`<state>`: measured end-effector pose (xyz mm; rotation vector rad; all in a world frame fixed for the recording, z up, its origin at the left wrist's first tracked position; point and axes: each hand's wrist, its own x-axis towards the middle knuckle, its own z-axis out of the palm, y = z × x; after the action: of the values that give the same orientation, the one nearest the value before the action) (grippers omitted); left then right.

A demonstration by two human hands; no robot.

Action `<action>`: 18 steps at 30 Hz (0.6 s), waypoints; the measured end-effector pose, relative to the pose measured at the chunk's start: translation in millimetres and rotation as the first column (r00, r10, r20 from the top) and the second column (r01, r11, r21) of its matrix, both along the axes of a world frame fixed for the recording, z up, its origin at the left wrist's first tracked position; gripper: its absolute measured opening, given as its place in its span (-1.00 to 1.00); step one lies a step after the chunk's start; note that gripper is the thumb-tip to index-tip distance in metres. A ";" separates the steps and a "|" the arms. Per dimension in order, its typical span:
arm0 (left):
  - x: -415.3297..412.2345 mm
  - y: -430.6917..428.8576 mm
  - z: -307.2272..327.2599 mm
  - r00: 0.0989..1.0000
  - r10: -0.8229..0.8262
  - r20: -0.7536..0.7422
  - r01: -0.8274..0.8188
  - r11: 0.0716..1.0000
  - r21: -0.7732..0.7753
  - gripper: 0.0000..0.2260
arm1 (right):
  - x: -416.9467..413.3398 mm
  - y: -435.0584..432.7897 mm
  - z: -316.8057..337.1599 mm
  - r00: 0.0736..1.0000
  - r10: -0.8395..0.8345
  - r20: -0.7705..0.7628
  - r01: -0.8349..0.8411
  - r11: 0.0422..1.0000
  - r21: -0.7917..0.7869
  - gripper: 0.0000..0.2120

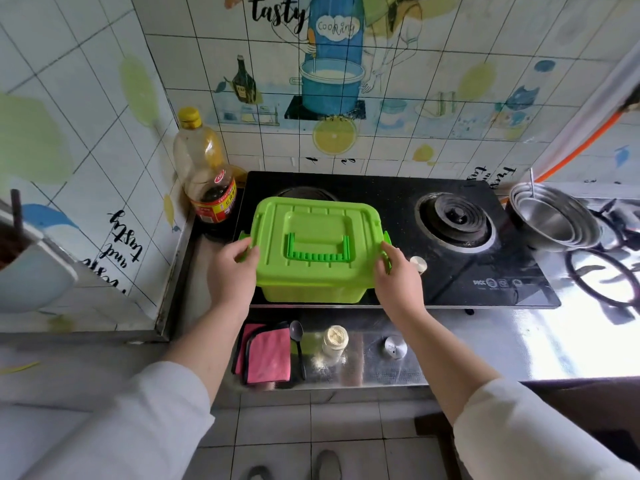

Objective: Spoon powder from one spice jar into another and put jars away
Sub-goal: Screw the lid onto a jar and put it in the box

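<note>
A bright green lidded plastic box stands on the left half of the black gas hob. My left hand grips its left side clasp and my right hand grips its right side clasp. In front, on the steel counter, an uncapped spice jar full of pale powder stands upright, with spilled powder around its base. A dark spoon lies to its left. A round metal jar cap lies to its right. Whether another jar sits inside the box cannot be seen.
A folded pink cloth lies left of the spoon. Two bottles stand in the back left corner against the tiled wall. The right burner and a hob knob are exposed. Stacked steel bowls sit at the right.
</note>
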<state>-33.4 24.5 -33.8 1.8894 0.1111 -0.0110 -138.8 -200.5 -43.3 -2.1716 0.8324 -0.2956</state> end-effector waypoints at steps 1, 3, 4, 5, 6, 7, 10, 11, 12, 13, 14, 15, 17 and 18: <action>-1.0 -0.2 0.1 1.000 0.002 0.001 -0.002 1.000 0.006 -0.71 | -0.7 -0.9 -0.1 1.000 0.001 0.003 -0.001 1.000 -0.006 -0.59; -3.5 -0.8 0.7 1.000 0.010 0.008 -0.010 1.000 0.023 -0.71 | -0.5 -2.0 -1.7 1.000 0.006 0.016 -0.006 1.000 -0.013 -0.59; -5.1 -1.4 0.8 1.000 0.017 0.011 -0.017 0.999 0.031 -0.71 | -0.6 -1.5 -1.3 1.000 0.018 0.025 -0.017 1.000 -0.018 -0.59; -6.7 -2.3 0.2 1.000 0.024 0.013 -0.025 0.999 0.041 -0.71 | -1.4 -0.5 -0.7 0.999 0.033 0.034 -0.032 0.999 -0.027 -0.59; -8.8 -2.7 -0.4 0.999 0.028 0.020 -0.029 0.998 0.052 -0.72 | -2.6 0.8 -0.4 0.998 0.044 0.040 -0.043 0.998 -0.035 -0.59; -10.7 -3.0 -0.6 0.999 0.030 0.025 -0.031 0.998 0.059 -0.72 | -4.5 2.1 0.8 0.998 0.049 0.043 -0.047 0.998 -0.031 -0.59; -13.3 -1.1 -3.9 0.999 0.026 0.029 -0.028 0.997 0.067 -0.72 | -7.8 3.8 4.8 0.997 0.077 0.022 -0.076 0.996 -0.037 -0.58; -13.8 0.2 -6.1 0.999 0.021 0.027 -0.023 0.997 0.076 -0.72 | -8.5 4.0 5.8 0.996 0.088 0.004 -0.088 0.995 -0.036 -0.57; -14.1 0.9 -7.0 0.999 0.015 0.029 -0.017 0.996 0.083 -0.72 | -7.6 4.2 7.8 0.995 0.099 -0.007 -0.099 0.994 -0.037 -0.57; -14.4 1.5 -8.4 0.999 0.009 0.031 -0.012 0.996 0.088 -0.73 | -7.3 4.3 8.6 0.994 0.110 -0.015 -0.110 0.993 -0.042 -0.57; -14.4 1.9 -9.2 0.999 0.005 0.032 -0.008 0.996 0.092 -0.73 | -6.4 4.4 9.6 0.993 0.120 -0.016 -0.120 0.992 -0.045 -0.57; -13.6 1.9 -10.1 0.999 0.000 0.032 -0.003 0.995 0.096 -0.73 | -5.6 4.0 9.5 0.992 0.127 -0.016 -0.127 0.990 -0.053 -0.57; -10.9 2.4 -11.9 1.000 -0.002 0.023 0.000 0.996 0.094 -0.73 | -4.5 2.1 9.4 0.992 0.124 0.020 -0.121 0.987 -0.110 -0.60; -8.7 2.9 -13.0 1.000 0.005 0.022 -0.007 0.997 0.080 -0.72 | -3.5 -0.4 8.6 0.993 0.104 0.055 -0.095 0.985 -0.144 -0.62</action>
<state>-42.1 27.4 -46.7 1.9687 0.1035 0.0182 -142.3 -200.9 -34.7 -2.3148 0.6837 -0.3807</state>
